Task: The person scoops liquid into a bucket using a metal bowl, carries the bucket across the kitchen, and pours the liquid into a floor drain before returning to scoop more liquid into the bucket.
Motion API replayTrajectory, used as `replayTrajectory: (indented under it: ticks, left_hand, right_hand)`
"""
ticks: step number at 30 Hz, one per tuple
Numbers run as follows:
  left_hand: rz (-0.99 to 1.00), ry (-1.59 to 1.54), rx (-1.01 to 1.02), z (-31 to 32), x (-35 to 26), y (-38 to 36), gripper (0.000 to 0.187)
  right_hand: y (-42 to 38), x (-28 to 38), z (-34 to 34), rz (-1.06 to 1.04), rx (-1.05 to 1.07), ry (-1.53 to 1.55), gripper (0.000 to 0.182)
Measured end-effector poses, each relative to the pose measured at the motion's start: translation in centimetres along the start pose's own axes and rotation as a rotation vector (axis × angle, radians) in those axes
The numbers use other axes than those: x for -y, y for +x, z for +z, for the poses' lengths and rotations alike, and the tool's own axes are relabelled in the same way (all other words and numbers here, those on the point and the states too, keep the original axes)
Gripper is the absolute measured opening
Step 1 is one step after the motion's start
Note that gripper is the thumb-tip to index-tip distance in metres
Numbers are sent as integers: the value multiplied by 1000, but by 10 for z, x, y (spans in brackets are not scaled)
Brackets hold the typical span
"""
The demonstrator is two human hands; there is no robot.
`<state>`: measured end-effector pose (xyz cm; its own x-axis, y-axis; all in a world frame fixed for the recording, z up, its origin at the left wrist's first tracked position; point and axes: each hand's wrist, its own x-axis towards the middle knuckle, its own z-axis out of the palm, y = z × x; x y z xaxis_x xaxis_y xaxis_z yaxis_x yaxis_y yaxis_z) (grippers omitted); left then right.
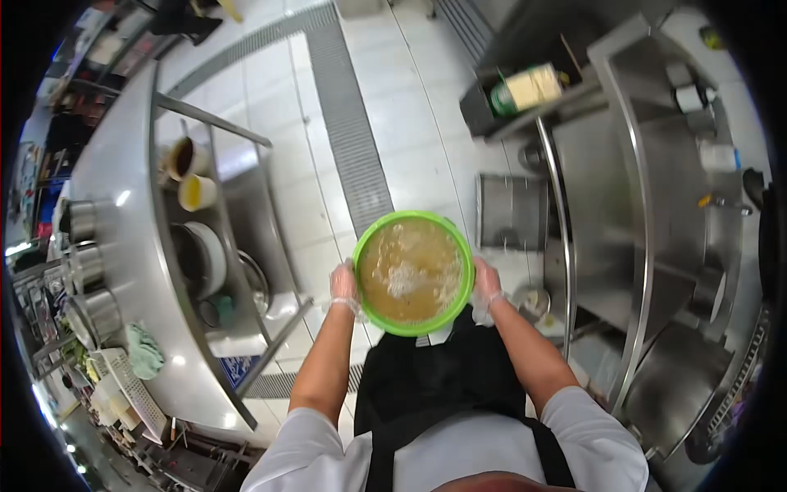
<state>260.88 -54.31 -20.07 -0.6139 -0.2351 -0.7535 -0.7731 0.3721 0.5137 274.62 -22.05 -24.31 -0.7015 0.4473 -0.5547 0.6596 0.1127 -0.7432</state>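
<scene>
A bright green round basin point(367, 315) is held level in front of my black apron, between both hands. Cloudy brownish liquid point(410, 271) fills much of it, with pale foam or solids floating in the middle and along the right side. My left hand point(344, 283), in a clear plastic glove, grips the basin's left rim. On the opposite side my right hand point(486, 281), gloved the same way, is closed on the rim. The fingertips of both hands are partly hidden under the basin.
To the left stands a steel table point(131, 213) with pots on top and containers on its lower shelves. At right are a steel sink counter point(598, 205) and a grey crate point(512, 211) on the floor. A drain grate point(340, 107) runs along the tiled floor ahead.
</scene>
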Motion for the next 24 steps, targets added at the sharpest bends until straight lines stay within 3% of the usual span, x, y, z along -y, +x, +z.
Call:
replayTrajectory:
  ticks: [3, 6, 8, 9, 10, 11, 12, 14, 16, 18, 19, 21, 22, 23, 24]
  left_hand:
    - [323, 209, -126, -64, -65, -18, 41]
    - [295, -156, -115, -124, -121, -15, 34]
    - [197, -525, -86, -162, -185, -37, 24]
    - [181, -693, -85, -177, -216, -43, 21]
    - [201, -664, -139, -191, -246, -55, 25]
    - [128, -849, -116, -205, -280, -62, 23]
    - [192, -917, -112, -219, -307, -66, 21]
    - [274, -982, -14, -245, -356, -76, 21]
    - [341, -980, -32, -270, -404, -74, 23]
    - [381, -954, -99, -293, -453, -66, 25]
    - [431, -892, -109, -305, -473, -54, 26]
    - [488, -871, -106, -323, -501, -15, 29]
    - [491, -868, -97, -334, -517, 5, 29]
    - [467, -1022, -99, -333, -560, -9, 28]
    - [525, -969, -108, -344, -592, -4, 27]
  right_hand:
    - [15, 89, 14, -270, 109, -142, 35]
    - [17, 225, 21, -649, 124, -479, 27]
    - [36, 292, 33, -559, 169, -207, 28]
    - [50, 328, 35, -680, 219, -354, 29]
    - [60, 364, 36, -739, 237, -264, 27]
    - [62, 413, 39, -796, 248, -163, 25]
    - [69, 452, 41, -831, 250, -160, 27]
    - [98, 513, 48, -767, 372, -16, 27]
    - [149, 561, 78, -548, 500, 271, 25]
    - [155, 641, 76, -550, 527, 321, 27]
    - [143, 693, 73, -169, 575, 512, 29]
    - [183, 731, 83, -208, 541, 469, 28]
    - [170, 768, 80, -224, 669, 553, 25]
    - [181, 798, 87, -255, 572, 559, 22]
    - [196, 820, 94, -273, 473, 564, 21]
